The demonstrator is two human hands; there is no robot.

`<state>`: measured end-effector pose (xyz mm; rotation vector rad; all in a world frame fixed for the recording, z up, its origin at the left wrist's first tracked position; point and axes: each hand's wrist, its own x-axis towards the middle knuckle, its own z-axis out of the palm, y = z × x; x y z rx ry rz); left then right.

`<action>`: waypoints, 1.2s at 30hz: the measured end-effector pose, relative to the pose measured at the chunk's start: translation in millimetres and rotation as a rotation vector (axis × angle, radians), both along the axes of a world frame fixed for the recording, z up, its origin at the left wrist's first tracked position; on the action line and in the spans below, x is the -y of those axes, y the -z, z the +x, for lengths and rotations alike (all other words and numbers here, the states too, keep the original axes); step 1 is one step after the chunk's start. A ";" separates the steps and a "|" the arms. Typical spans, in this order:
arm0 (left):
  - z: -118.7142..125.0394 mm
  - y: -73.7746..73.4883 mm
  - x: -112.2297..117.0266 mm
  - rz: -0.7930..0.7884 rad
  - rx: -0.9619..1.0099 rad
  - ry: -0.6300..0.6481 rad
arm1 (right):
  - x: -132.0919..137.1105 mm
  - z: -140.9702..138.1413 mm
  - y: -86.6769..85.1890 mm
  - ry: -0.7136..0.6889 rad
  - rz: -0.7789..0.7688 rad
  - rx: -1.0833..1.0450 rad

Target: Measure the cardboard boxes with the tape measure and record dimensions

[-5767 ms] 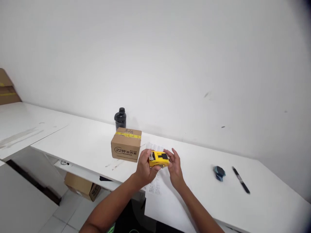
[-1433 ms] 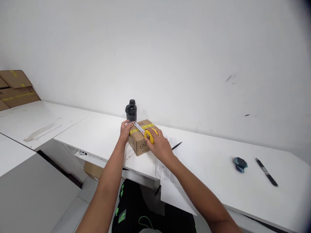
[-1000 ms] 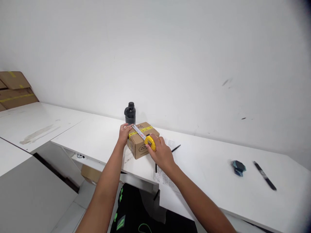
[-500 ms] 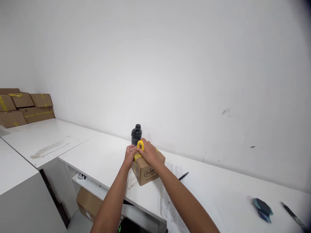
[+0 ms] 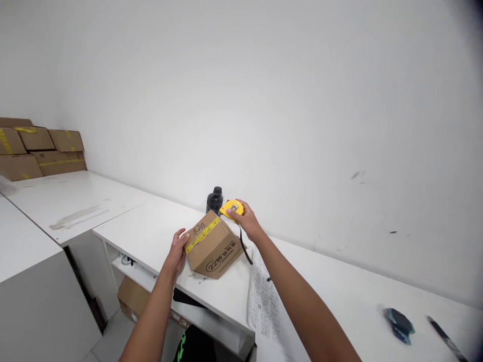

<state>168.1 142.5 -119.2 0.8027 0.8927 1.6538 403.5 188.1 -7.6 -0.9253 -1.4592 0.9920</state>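
A cardboard box (image 5: 215, 244) with yellow tape and black lettering sits tilted on the white table. Against its left end my left hand (image 5: 176, 251) grips with thumb on top and fingers at the side. My right hand (image 5: 247, 221) holds a yellow tape measure (image 5: 232, 208) above the box's far right side, its dark wrist strap (image 5: 244, 246) dangling. No blade shows drawn out. Behind the box stands a dark bottle (image 5: 215, 199), its lower part hidden.
Handwritten paper (image 5: 261, 301) lies right of the box, with a pen mostly hidden by my right forearm. Farther right are a blurred blue-black object (image 5: 399, 324) and a marker-like pen (image 5: 445, 336). Cardboard boxes (image 5: 62, 163) are stacked at far left; another box (image 5: 132, 297) sits below the table.
My right hand has lifted the tape measure off the box and moved right. The box has been turned and tilted, and my left hand has shifted left and down along with it.
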 end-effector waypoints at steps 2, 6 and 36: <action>-4.1 10.1 4.2 -0.025 -0.102 -0.048 | 2.9 -8.7 7.6 -0.098 -0.036 -0.095; 8.1 30.7 2.1 -0.046 -0.381 -0.239 | 12.0 -29.7 20.9 -0.196 -0.070 -0.111; 65.6 -38.5 18.2 -0.011 -0.241 0.311 | 18.4 -7.2 14.1 -0.084 0.294 0.613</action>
